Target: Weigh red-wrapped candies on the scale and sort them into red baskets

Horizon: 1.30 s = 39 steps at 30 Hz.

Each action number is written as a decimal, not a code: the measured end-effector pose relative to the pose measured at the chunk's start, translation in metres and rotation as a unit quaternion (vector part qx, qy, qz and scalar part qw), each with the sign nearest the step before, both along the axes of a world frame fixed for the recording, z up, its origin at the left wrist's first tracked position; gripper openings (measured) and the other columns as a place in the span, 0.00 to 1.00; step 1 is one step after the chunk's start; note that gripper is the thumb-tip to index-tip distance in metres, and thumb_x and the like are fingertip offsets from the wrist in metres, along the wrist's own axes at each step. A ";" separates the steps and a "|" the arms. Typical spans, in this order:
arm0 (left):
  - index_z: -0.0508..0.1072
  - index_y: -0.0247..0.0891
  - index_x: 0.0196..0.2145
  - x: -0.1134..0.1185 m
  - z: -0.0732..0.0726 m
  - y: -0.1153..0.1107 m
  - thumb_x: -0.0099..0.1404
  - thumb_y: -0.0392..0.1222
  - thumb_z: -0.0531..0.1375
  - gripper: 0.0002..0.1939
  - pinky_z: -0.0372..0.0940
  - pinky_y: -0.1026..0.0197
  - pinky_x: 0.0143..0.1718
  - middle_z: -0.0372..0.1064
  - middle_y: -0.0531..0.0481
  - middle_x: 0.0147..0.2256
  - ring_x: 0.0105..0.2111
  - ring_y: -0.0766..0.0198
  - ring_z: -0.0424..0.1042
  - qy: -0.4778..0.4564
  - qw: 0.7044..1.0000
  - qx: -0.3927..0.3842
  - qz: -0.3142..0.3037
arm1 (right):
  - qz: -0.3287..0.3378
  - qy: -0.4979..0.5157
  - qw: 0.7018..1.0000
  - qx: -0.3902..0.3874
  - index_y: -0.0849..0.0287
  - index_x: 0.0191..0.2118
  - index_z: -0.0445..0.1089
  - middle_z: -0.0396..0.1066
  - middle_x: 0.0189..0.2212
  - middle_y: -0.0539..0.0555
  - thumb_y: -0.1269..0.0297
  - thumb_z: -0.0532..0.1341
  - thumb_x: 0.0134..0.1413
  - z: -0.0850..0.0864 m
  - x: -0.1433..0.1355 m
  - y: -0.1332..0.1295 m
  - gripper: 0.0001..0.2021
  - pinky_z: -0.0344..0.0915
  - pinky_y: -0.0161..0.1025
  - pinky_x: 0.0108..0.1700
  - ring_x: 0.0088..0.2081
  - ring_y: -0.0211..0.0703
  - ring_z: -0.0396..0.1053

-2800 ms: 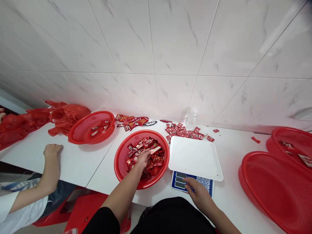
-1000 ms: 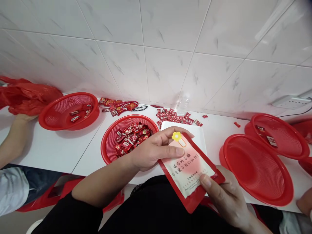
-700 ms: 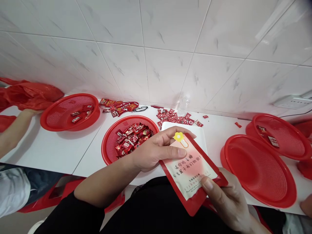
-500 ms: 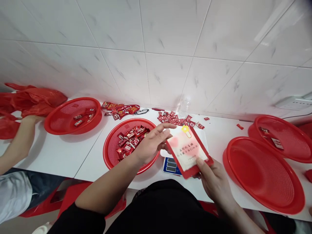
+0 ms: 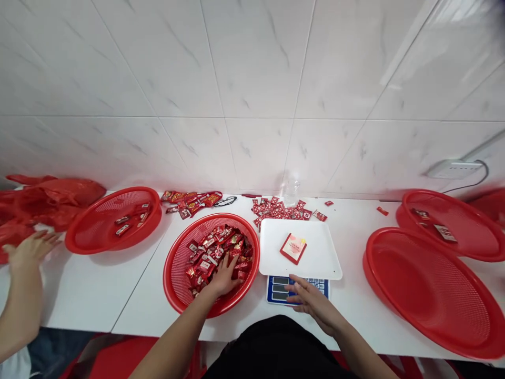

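My left hand point(image 5: 225, 276) reaches into a round red plastic basket point(image 5: 172, 263), its fingers spread on a heap of small red-wrapped packets point(image 5: 207, 258). Over the front of a digital scale point(image 5: 278, 288) is my right hand point(image 5: 310, 301), fingers stretched out and nothing held. A red-bordered card packet point(image 5: 293, 248), with a pale printed face and a yellow flower clip, lies on the scale's white tray point(image 5: 323, 247).
Loose red packets point(image 5: 282, 210) and longer red packets point(image 5: 193, 201) lie along the wall. Two red baskets point(image 5: 430, 295) stand at the right, another point(image 5: 79, 231) at the left. A co-worker's hand point(image 5: 31, 247) is by red plastic bags point(image 5: 59, 197).
The card packet has left my right hand and now lies on the scale tray. My left hand has moved down-left into the basket. The view has shifted.
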<state>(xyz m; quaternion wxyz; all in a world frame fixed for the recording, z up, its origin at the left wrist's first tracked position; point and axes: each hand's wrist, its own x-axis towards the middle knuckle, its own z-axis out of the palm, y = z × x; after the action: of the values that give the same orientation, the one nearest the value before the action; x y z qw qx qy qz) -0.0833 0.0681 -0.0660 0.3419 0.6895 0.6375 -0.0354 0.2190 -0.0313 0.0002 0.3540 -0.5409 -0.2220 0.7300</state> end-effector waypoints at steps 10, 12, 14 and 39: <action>0.53 0.49 0.61 -0.009 -0.022 0.007 0.53 0.46 0.60 0.38 0.48 0.49 0.57 0.33 0.48 0.64 0.62 0.47 0.41 0.024 0.996 0.089 0.000 | -0.163 0.262 0.946 0.098 0.45 0.60 0.52 0.57 0.60 0.55 0.44 0.53 0.53 0.045 0.055 0.036 0.29 0.55 0.49 0.57 0.58 0.49 0.57; 0.56 0.50 0.59 -0.012 -0.022 0.004 0.54 0.45 0.60 0.35 0.49 0.51 0.57 0.37 0.48 0.63 0.61 0.48 0.45 0.018 0.995 0.101 0.005 | -0.167 0.272 0.944 0.088 0.46 0.60 0.53 0.57 0.59 0.55 0.44 0.53 0.53 0.041 0.056 0.034 0.29 0.55 0.48 0.57 0.58 0.48 0.57; 0.61 0.48 0.57 -0.013 -0.019 0.001 0.55 0.45 0.58 0.30 0.51 0.53 0.56 0.44 0.47 0.61 0.59 0.51 0.50 -0.004 0.994 0.111 0.006 | -0.164 0.277 0.944 0.074 0.46 0.60 0.53 0.58 0.59 0.55 0.44 0.53 0.53 0.035 0.055 0.030 0.29 0.56 0.48 0.57 0.58 0.48 0.57; 0.72 0.35 0.42 0.006 0.012 0.011 0.62 0.39 0.50 0.15 0.57 0.55 0.53 0.69 0.43 0.44 0.47 0.58 0.66 -0.144 0.968 0.152 0.136 | -0.140 0.270 0.952 0.026 0.50 0.60 0.54 0.62 0.56 0.56 0.49 0.55 0.54 0.020 0.051 0.012 0.28 0.64 0.40 0.50 0.54 0.45 0.63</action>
<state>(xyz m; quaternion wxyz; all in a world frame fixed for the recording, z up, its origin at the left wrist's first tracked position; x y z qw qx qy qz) -0.0774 0.0791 -0.0541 0.3226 0.6380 0.6673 0.2086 0.2699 -0.0193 0.0203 0.5132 -0.3392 -0.0592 0.7862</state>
